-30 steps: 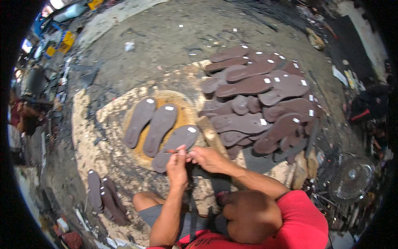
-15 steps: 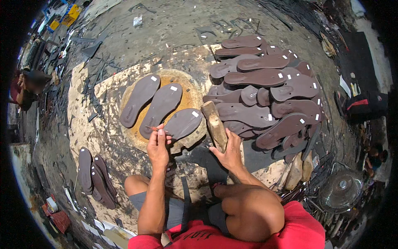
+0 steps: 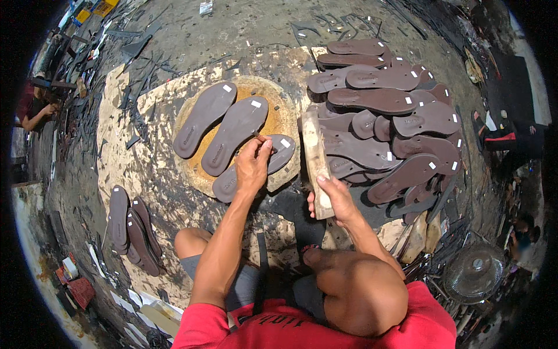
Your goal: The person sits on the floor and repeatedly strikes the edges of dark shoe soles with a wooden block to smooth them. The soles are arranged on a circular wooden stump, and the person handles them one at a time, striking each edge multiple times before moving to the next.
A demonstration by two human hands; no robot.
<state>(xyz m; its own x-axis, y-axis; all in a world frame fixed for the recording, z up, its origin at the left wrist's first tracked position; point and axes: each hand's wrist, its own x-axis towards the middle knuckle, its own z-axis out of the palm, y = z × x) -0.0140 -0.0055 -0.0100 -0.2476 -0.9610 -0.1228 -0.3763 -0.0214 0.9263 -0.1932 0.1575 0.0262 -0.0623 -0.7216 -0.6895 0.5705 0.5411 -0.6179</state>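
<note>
Three brown soles (image 3: 235, 138) lie side by side on a round wooden block (image 3: 282, 117) — the left hand (image 3: 254, 167), over the nearest one, pinching a small, partly hidden tool (image 3: 256, 134), the right hand (image 3: 336, 200) wrapped around the near end of a wooden bar (image 3: 314, 148).

Round wooden block (image 3: 283, 120): bore three brown soles (image 3: 235, 139). Left hand (image 3: 251, 168): pinched small tool (image 3: 256, 134) above block. Right hand (image 3: 338, 200): gripped wooden bar (image 3: 317, 151), right of block.
</note>
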